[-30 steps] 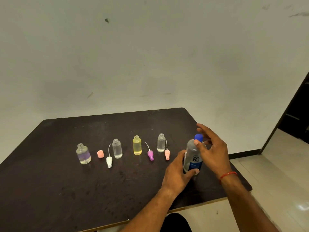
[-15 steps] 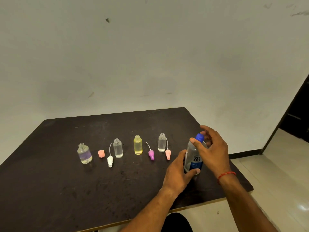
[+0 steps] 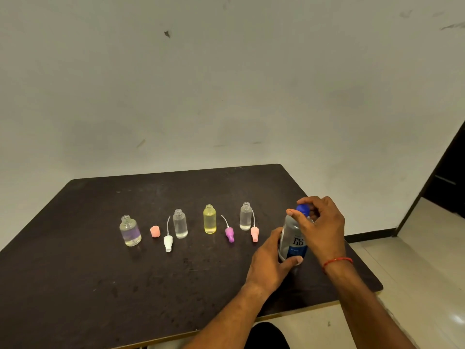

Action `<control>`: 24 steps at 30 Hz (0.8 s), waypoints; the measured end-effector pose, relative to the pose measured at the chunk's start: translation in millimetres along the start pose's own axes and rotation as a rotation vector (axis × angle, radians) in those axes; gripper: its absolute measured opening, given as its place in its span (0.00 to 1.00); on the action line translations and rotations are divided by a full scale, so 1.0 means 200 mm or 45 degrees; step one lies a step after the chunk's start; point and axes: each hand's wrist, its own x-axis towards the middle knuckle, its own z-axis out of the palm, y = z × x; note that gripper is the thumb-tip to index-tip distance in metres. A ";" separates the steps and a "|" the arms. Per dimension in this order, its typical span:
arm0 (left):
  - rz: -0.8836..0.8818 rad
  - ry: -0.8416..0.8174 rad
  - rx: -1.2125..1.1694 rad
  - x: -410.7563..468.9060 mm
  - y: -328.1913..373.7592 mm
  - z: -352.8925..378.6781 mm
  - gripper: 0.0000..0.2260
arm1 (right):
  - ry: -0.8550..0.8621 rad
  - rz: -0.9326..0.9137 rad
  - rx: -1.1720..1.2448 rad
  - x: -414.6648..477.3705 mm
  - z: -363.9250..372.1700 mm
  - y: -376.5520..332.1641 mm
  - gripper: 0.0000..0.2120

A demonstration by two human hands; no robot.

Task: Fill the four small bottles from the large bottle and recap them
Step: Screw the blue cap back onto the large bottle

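Note:
The large clear bottle (image 3: pixel 292 238) with a blue label stands upright near the table's right edge. My left hand (image 3: pixel 270 265) grips its lower body. My right hand (image 3: pixel 319 225) pinches its blue cap (image 3: pixel 303 209) from above. Four small bottles stand uncapped in a row to the left: a squat one with a purple label (image 3: pixel 130 230), a clear one (image 3: pixel 180 223), a yellow one (image 3: pixel 209 219) and another clear one (image 3: pixel 245 216). Their caps lie beside them: a pink cap (image 3: pixel 155 231), a white dip-tube cap (image 3: pixel 168 242), a purple one (image 3: pixel 229 234) and a pink one (image 3: pixel 254 233).
The dark table (image 3: pixel 75 285) ends just right of the large bottle and close in front of my arms. A pale wall stands behind it. Tiled floor (image 3: pixel 427 260) and a dark doorway (image 3: pixel 450 180) lie to the right.
My right hand has come down from hovering over the large bottle and closed its fingers on the blue cap. My left hand has kept its hold on the bottle's body.

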 end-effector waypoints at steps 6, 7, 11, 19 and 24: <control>0.003 0.002 -0.002 0.00 0.00 0.00 0.28 | -0.074 -0.026 0.153 -0.03 -0.01 0.03 0.27; 0.002 0.004 0.001 0.00 0.00 0.00 0.28 | -0.084 -0.051 0.190 -0.04 -0.01 0.04 0.25; 0.013 0.013 0.005 0.00 0.00 0.01 0.29 | -0.079 -0.061 0.179 -0.05 -0.02 0.06 0.16; -0.001 0.021 0.003 0.00 0.01 0.00 0.30 | 0.004 -0.012 0.067 -0.01 0.00 0.04 0.15; -0.008 0.001 0.029 0.00 0.01 0.00 0.30 | -0.067 -0.023 0.143 -0.01 -0.02 0.04 0.25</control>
